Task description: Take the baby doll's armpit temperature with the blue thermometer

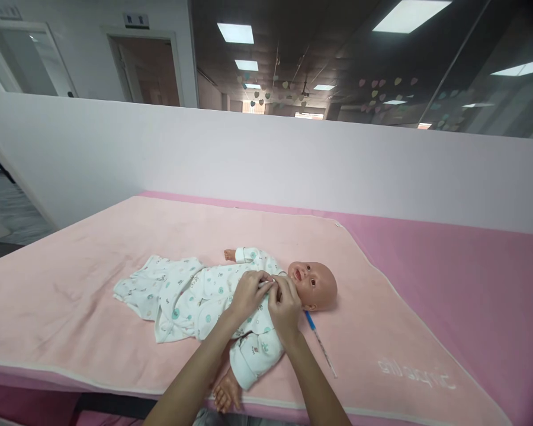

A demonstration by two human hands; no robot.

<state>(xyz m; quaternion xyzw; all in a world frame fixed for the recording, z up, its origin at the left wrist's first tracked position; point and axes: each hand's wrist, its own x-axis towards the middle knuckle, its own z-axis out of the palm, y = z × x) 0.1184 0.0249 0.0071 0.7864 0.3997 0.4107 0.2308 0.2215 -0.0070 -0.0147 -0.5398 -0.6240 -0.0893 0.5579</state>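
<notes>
A baby doll (316,286) lies on its back, its head to the right. It wears a white long-sleeved baby outfit (189,296) printed with small green and grey figures. At the doll's neckline, my left hand (249,294) and my right hand (285,305) meet with their fingertips pinched on the outfit's collar. Both hands are closed, and the fingers hide the exact spot they grip. Beside the doll's head, close to my right wrist, lies a thin thermometer-like stick (320,344) with a blue end.
Under the doll spreads a pale pink blanket (93,248) with a white edge, over a darker pink padded surface (448,266). A white low wall (266,163) runs along the back, with glass above it. Doorways stand at the far left.
</notes>
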